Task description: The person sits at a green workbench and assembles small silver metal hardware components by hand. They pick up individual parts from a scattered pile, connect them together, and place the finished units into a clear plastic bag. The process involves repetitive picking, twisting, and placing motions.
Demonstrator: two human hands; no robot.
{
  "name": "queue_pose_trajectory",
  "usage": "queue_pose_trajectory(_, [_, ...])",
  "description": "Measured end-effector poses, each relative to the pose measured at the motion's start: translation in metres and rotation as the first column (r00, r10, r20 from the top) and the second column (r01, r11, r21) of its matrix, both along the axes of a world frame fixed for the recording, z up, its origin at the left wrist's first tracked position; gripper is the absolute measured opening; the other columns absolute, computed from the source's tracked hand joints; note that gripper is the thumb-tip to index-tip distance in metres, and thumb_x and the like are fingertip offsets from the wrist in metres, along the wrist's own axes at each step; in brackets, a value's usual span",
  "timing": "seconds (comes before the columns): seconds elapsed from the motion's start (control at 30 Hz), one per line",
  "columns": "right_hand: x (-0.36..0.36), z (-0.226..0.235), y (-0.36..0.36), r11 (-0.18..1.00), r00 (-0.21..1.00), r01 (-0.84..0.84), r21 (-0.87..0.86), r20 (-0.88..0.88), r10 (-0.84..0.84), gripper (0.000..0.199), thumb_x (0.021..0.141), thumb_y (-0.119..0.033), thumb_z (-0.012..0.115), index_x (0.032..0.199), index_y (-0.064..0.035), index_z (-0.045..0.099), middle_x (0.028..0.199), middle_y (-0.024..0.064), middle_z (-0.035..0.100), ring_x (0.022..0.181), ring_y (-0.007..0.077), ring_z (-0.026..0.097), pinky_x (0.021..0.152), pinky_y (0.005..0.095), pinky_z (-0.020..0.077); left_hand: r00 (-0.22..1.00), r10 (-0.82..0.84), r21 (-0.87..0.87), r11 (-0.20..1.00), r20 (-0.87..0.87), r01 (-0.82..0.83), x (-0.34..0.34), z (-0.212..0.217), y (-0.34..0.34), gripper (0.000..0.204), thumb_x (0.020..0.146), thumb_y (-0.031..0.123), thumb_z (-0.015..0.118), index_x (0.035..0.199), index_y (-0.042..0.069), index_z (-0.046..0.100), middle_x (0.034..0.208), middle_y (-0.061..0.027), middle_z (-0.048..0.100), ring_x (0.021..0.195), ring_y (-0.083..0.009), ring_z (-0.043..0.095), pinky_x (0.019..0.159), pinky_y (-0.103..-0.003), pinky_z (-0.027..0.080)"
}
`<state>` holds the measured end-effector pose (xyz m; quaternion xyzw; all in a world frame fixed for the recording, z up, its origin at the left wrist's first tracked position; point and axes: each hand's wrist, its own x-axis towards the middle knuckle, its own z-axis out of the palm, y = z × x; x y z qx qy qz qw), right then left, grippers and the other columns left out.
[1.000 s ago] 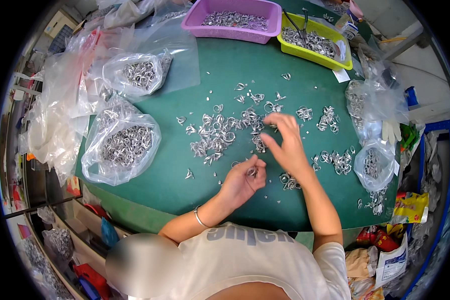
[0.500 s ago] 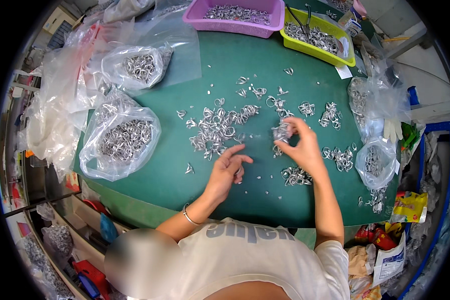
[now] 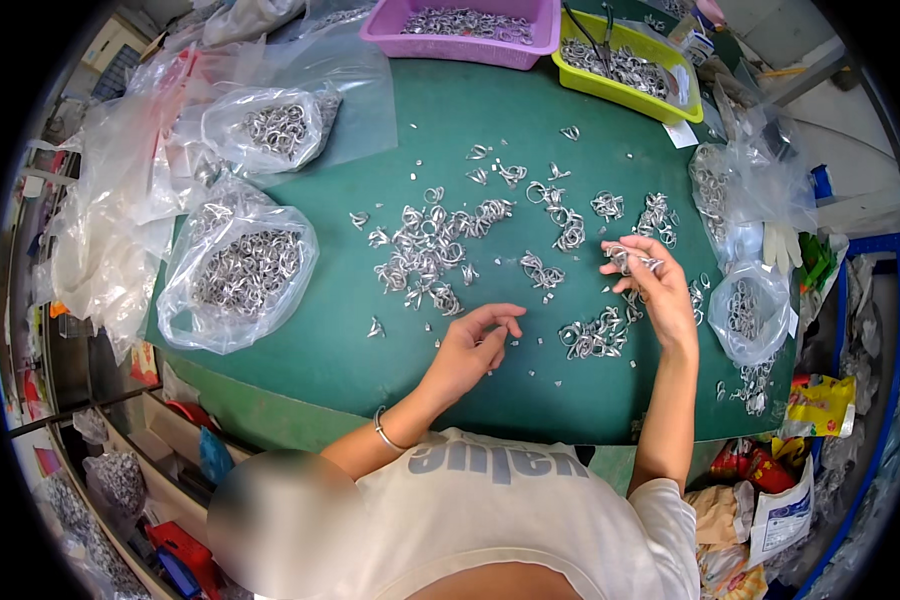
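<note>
Silver-coloured metal rings lie in piles on the green tabletop. My right hand (image 3: 660, 290) is closed around a few metal rings (image 3: 630, 260), held above the right-hand piles. My left hand (image 3: 473, 348) hovers near the table with fingers loosely bent and apart; nothing shows in it. Beyond it spreads the largest ring pile (image 3: 425, 250). Between the hands sits a small ring cluster (image 3: 542, 270), and a wider ring cluster (image 3: 592, 336) lies below my right hand, partly beside its wrist. Tiny pale bits are scattered around my left hand.
Clear plastic bags of rings stand at the left (image 3: 250, 275), far left (image 3: 275, 130) and right (image 3: 742, 315). A purple basket (image 3: 460, 45) and a yellow-green basket (image 3: 625, 92), both with rings, line the far edge. Pliers (image 3: 602, 45) rest in the latter.
My right hand has moved right with rings in its fingers. A small ring cluster now shows on the table where it was. My left hand has shifted slightly right and nearer, its fingers less spread.
</note>
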<state>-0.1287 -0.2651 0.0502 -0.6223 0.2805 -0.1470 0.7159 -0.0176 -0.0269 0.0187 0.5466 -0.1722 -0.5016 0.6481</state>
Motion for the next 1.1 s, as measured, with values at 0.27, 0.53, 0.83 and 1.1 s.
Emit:
queue_pose_trajectory(0.27, [-0.012, -0.009, -0.016, 0.991, 0.979, 0.006, -0.132, -0.200, -0.033, 0.014, 0.087, -0.009, 0.057, 0.094, 0.0035, 0.056, 0.074, 0.0078, 0.059, 0.057, 0.0112, 0.059, 0.045, 0.0202, 0.0453, 0.492, -0.083, 0.127, 0.990, 0.866, -0.056, 0.020, 0.012, -0.042, 0.039, 0.079, 0.000, 0.058, 0.117, 0.010, 0.053, 0.092, -0.0102, 0.053, 0.060, -0.0263, 0.055, 0.056, -0.037, 0.044])
queue_pose_trajectory(0.53, [-0.013, -0.022, -0.018, 0.968, 0.985, 0.042, -0.247, -0.149, -0.081, 0.012, 0.087, -0.010, 0.057, 0.086, 0.0020, 0.060, 0.064, 0.0023, 0.058, 0.055, 0.0065, 0.051, 0.049, 0.0195, 0.0399, 0.242, -0.269, 0.301, 0.947, 0.932, -0.107, 0.031, -0.018, -0.072, 0.017, 0.078, 0.003, 0.059, 0.095, 0.005, 0.055, 0.097, -0.0120, 0.052, 0.070, -0.0350, 0.059, 0.059, -0.045, 0.047])
queue_pose_trajectory(0.83, [-0.024, -0.030, -0.024, 0.940, 0.985, 0.014, -0.341, -0.158, -0.072, 0.013, 0.088, -0.010, 0.056, 0.086, 0.0018, 0.060, 0.064, 0.0003, 0.056, 0.056, 0.0055, 0.048, 0.051, 0.0206, 0.0379, 0.615, 0.097, 0.064, 0.970, 0.782, -0.233, 0.053, 0.000, -0.061, 0.009, 0.083, 0.004, 0.058, 0.090, -0.001, 0.055, 0.079, -0.0083, 0.061, 0.060, -0.0151, 0.054, 0.054, -0.028, 0.044])
queue_pose_trajectory(1.1, [-0.019, -0.023, -0.006, 0.961, 0.993, 0.017, -0.277, -0.105, -0.048, 0.010, 0.086, -0.009, 0.058, 0.083, -0.0003, 0.061, 0.064, -0.0018, 0.056, 0.058, 0.0041, 0.048, 0.053, 0.0192, 0.0360, 0.661, 0.274, -0.116, 0.955, 0.699, -0.274, 0.052, -0.003, -0.055, 0.010, 0.083, -0.004, 0.053, 0.093, 0.000, 0.055, 0.092, -0.0066, 0.064, 0.069, -0.0082, 0.057, 0.055, -0.020, 0.044])
